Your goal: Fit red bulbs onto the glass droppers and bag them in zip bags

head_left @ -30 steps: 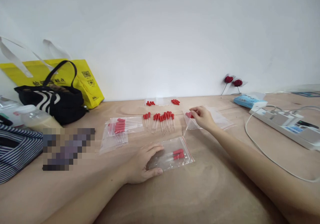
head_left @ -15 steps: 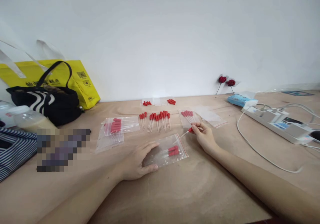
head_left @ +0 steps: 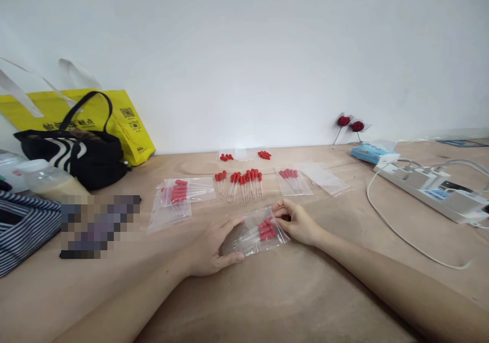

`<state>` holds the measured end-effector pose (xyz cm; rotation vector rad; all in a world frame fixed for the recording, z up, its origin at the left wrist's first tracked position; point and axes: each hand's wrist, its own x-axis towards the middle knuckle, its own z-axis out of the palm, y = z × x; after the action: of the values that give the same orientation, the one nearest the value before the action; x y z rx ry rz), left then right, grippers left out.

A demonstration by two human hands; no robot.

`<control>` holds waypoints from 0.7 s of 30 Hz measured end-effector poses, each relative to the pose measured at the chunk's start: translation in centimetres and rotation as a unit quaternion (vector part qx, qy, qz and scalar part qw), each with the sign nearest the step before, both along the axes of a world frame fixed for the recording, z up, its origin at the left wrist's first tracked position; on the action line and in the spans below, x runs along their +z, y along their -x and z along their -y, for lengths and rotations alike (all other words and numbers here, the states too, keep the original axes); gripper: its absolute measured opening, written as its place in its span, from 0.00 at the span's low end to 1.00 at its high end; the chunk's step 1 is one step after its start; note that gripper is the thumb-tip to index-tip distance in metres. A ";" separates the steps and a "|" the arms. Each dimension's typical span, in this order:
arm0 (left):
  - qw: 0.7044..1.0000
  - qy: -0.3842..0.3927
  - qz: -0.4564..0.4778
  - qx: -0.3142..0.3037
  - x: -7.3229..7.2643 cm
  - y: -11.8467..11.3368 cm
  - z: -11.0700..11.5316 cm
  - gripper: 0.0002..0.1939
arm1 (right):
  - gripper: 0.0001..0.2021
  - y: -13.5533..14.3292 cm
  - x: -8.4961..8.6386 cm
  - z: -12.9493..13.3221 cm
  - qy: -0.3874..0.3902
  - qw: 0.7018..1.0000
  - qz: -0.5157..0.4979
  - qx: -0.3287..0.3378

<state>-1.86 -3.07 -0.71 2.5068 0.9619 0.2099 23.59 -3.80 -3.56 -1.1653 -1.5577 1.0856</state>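
A clear zip-lock bag (head_left: pixel 250 248) lies on the wooden table with several red-bulbed glass droppers (head_left: pixel 268 235) inside. My left hand (head_left: pixel 212 248) steadies its left end, thumb along the lower edge and fingers along the upper one. At the bag's open right end, my right hand (head_left: pixel 292 221) pinches a dropper by its red bulb; its glass tube is inside the bag. The fingers partly hide that bulb. Behind the bag is a row of loose droppers (head_left: pixel 244 182). A filled bag of droppers (head_left: pixel 293 181) lies to its right, and stacked filled bags (head_left: pixel 179 195) lie to the left.
Flat clear bags (head_left: pixel 324 177) lie at the right, near a white power strip (head_left: pixel 431 187) with cables and a blue tissue pack (head_left: pixel 372 153). Loose red bulbs (head_left: pixel 264 155) lie by the wall. A black bag (head_left: pixel 76 154), a yellow bag (head_left: pixel 133 129) and a bottle (head_left: pixel 53 182) stand left.
My right hand has moved left and down, bringing the dropper from outside the bag's mouth into the bag. My left hand stays at the bag's left end.
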 end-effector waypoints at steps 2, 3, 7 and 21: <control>1.000 0.001 -0.004 0.005 0.0 0.0 0.0 0.34 | 0.11 0.1 -0.1 0.1 -0.004 1.000 0.017 -0.007; 1.000 -0.001 -0.003 0.005 0.0 -0.1 0.1 0.34 | 0.11 0.0 -0.2 0.1 -0.011 0.999 0.028 -0.013; 1.000 -0.010 0.004 -0.002 0.0 -0.1 0.0 0.34 | 0.13 -0.7 0.4 -0.7 -0.012 0.998 0.049 0.045; 1.000 -0.001 0.012 -0.007 0.7 -0.3 0.3 0.34 | 0.07 0.6 2.2 -13.6 0.043 0.961 0.175 -0.211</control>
<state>-1.59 -3.39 0.03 2.5055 0.9359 0.2365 23.01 9.82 -1.41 -1.7288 -1.4317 0.6924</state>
